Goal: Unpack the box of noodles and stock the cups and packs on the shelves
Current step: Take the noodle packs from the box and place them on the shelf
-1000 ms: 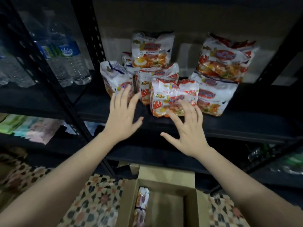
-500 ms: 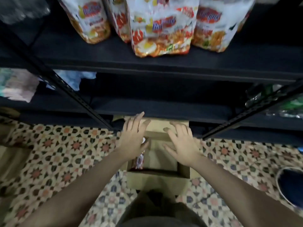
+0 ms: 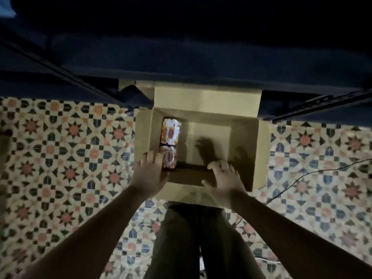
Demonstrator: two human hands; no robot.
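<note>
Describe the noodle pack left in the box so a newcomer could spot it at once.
Find the open brown cardboard box on the patterned tile floor, below the dark metal shelf. Against its left inner wall stands the white, orange and red plastic noodle pack, just beyond the left hand. It is the only colourful thing visible in the box.

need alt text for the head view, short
Looking straight down, a person's left hand and right hand reach into an open cardboard box on a patterned tile floor. One noodle pack stands along the box's left wall, by the left hand's fingertips. Dark shelves fill the top.
</note>
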